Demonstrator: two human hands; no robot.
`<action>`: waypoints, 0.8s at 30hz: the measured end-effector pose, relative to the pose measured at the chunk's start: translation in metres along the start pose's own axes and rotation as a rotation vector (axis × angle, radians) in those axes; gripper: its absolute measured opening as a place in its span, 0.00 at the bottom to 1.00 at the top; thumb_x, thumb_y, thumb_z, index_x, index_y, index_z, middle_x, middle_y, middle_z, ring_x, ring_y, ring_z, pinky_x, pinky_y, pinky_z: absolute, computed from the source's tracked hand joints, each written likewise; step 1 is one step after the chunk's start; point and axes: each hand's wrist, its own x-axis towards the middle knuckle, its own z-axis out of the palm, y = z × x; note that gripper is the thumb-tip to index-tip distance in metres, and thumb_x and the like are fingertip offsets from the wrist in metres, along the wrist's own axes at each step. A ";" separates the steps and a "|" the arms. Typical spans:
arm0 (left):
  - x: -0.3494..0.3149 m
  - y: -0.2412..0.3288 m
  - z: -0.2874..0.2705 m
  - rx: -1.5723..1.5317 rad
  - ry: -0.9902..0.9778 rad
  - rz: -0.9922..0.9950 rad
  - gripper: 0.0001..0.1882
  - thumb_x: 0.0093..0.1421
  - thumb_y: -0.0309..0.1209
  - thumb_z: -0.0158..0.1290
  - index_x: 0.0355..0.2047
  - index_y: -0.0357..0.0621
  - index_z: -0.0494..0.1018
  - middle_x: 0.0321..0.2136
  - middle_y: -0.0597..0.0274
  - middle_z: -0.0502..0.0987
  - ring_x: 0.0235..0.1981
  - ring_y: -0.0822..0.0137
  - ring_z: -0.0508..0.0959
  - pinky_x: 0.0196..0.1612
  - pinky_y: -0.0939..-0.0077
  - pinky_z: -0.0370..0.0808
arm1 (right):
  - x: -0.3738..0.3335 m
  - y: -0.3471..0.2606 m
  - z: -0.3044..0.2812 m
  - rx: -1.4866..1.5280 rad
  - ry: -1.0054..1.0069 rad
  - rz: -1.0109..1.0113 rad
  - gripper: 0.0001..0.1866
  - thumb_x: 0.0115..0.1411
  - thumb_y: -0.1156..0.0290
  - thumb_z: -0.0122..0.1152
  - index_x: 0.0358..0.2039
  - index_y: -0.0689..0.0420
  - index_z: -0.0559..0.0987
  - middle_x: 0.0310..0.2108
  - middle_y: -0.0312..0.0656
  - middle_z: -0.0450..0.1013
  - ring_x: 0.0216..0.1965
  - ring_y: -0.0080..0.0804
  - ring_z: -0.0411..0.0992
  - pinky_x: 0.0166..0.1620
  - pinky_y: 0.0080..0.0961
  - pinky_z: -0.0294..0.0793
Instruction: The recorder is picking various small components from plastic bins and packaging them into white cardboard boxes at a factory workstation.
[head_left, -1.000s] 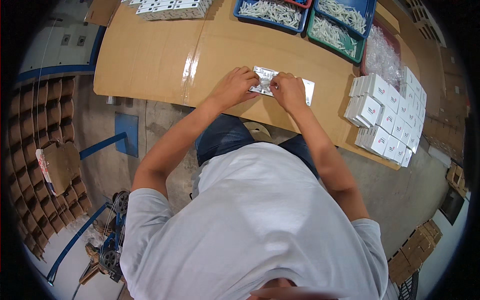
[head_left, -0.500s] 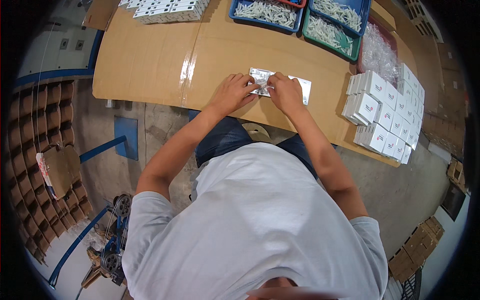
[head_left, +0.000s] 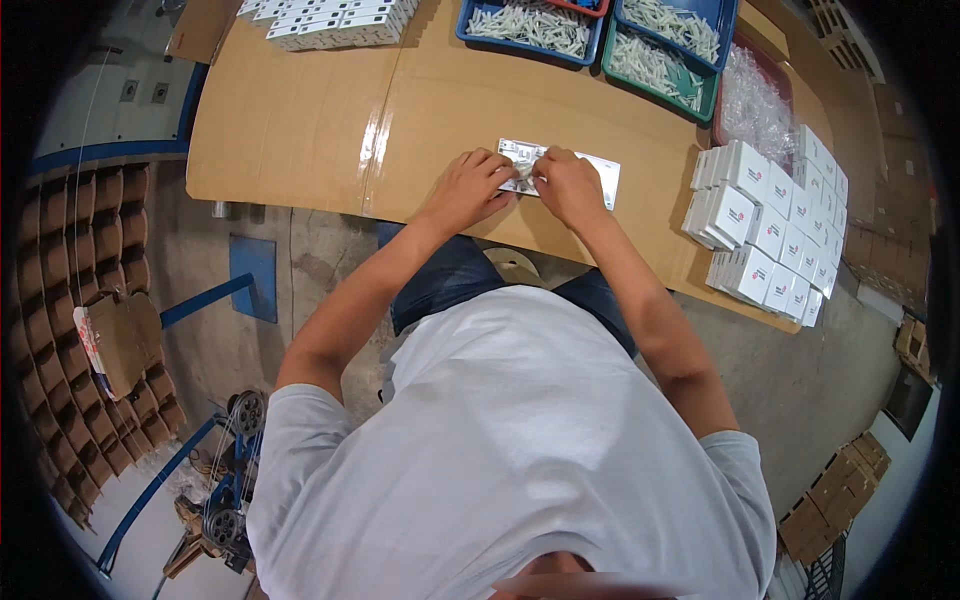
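Clock centred on the printed white sheet (head_left: 606, 178), 12 = away from person. The sheet is laid flat nr the table's near edge, below both hands; its middle is covered by the R hand (head_left: 569, 188), w/ a blank white part showing at 3 & a marked grey-and-white part at 9-10. A small shiny piece (head_left: 524, 172) is placed over the marked part, betw. the fingertips. The L hand (head_left: 470, 188) is set at 8-9, fingers bent toward the piece; the R fingers are curled in from the other side. Whether it's actually pinched by either hand can't be told, as the contact is partly hidden by fingers.

The cardboard-topped table (head_left: 290, 130) is crowded round its far & R sides. At 12 a blue tray (head_left: 470, 38) of small white parts is set; at 1-2 a green tray (head_left: 645, 90), similarly filled, is overlapped by another blue tray (head_left: 722, 55). At 2-3 a red bin (head_left: 718, 130) is heaped w/ clear plastic (head_left: 752, 100). The R edge, 3-4, is taken up by stacked white boxes (head_left: 775, 235); more white cartons (head_left: 345, 25) are grouped at 10.
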 end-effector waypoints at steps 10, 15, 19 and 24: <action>-0.007 -0.002 0.008 -0.095 0.058 -0.053 0.28 0.53 0.37 0.67 0.53 0.46 0.72 0.51 0.55 0.73 0.54 0.52 0.72 0.57 0.57 0.70 | -0.007 0.022 0.001 0.340 0.158 -0.007 0.06 0.59 0.74 0.63 0.36 0.59 0.84 0.42 0.41 0.79 0.41 0.42 0.78 0.44 0.36 0.78; -0.004 -0.003 -0.003 -0.117 0.134 -0.124 0.42 0.49 0.46 0.70 0.61 0.43 0.67 0.58 0.48 0.68 0.59 0.47 0.69 0.63 0.55 0.65 | -0.033 0.028 -0.020 0.557 0.234 0.188 0.06 0.61 0.75 0.63 0.38 0.59 0.83 0.41 0.42 0.79 0.42 0.41 0.79 0.45 0.32 0.78; 0.001 -0.011 -0.003 -0.034 0.112 -0.146 0.51 0.45 0.56 0.70 0.63 0.40 0.64 0.61 0.49 0.66 0.64 0.49 0.64 0.68 0.53 0.58 | -0.053 0.048 -0.013 0.515 0.311 0.212 0.06 0.62 0.75 0.63 0.39 0.59 0.83 0.42 0.42 0.79 0.42 0.41 0.79 0.45 0.31 0.79; 0.001 -0.013 0.003 0.052 0.065 -0.162 0.53 0.46 0.61 0.66 0.64 0.40 0.63 0.62 0.50 0.65 0.67 0.53 0.61 0.71 0.52 0.53 | -0.072 0.059 -0.007 0.309 0.474 0.173 0.07 0.62 0.76 0.62 0.40 0.60 0.83 0.48 0.46 0.78 0.44 0.44 0.79 0.47 0.32 0.79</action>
